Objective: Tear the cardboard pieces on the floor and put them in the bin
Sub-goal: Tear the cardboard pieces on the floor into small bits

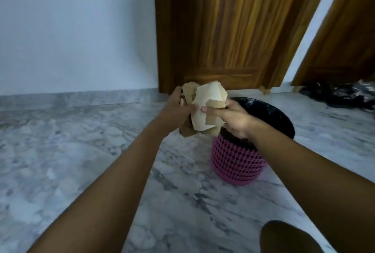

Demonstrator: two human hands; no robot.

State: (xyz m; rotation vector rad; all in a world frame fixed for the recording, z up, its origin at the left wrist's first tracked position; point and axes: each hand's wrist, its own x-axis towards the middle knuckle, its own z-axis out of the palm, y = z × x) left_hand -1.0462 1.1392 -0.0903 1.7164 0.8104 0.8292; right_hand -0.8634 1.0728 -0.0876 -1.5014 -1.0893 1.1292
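A bundle of torn cardboard pieces (205, 108) is held up in the air between both hands, just above and to the left of the bin's rim. The left hand (177, 110) wraps its fingers round the bundle's left side. The right hand (229, 117) pinches the right side, thumb pressed across the front. The pink mesh bin (237, 163), lined with a black bag, stands on the marble floor (81, 151) before a wooden door (233, 29).
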